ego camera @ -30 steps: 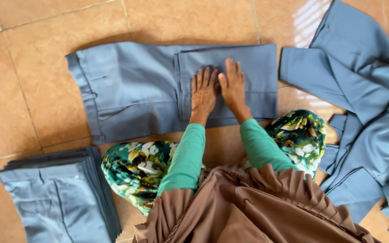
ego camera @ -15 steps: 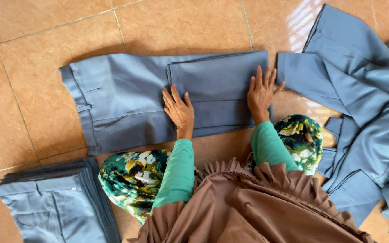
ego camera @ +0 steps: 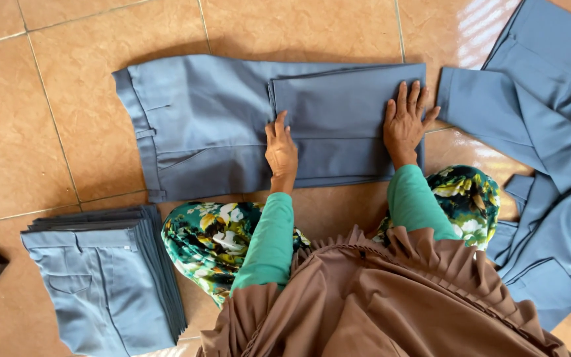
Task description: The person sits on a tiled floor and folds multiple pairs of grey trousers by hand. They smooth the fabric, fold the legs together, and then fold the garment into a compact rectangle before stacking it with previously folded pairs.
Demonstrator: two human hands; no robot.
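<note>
Both hands have spread apart since the earlier frames, when they lay side by side at the middle of the trousers (ego camera: 206, 125). Now the left hand (ego camera: 281, 151) lies flat near the edge of the folded-over leg part, fingers together and stretched out, palm down on the cloth, gripping nothing. Well to its right, the right hand (ego camera: 406, 120) presses flat on the far end of the fold, fingers fanned open, also gripping nothing.

Grey-blue, the trousers lie folded on the tiled floor (ego camera: 299, 26) just ahead of the person's knees, waistband off to the left of the left hand, the legs doubled back under both palms.

Below and left of the left hand sits a stack (ego camera: 107, 277) of folded trousers in the same colour. Right of the right hand lies a loose pile (ego camera: 550, 132) of unfolded ones, its nearest leg just beside the fingertips. Green sleeves (ego camera: 269, 244) reach back to floral cloth and a brown pleated garment.
</note>
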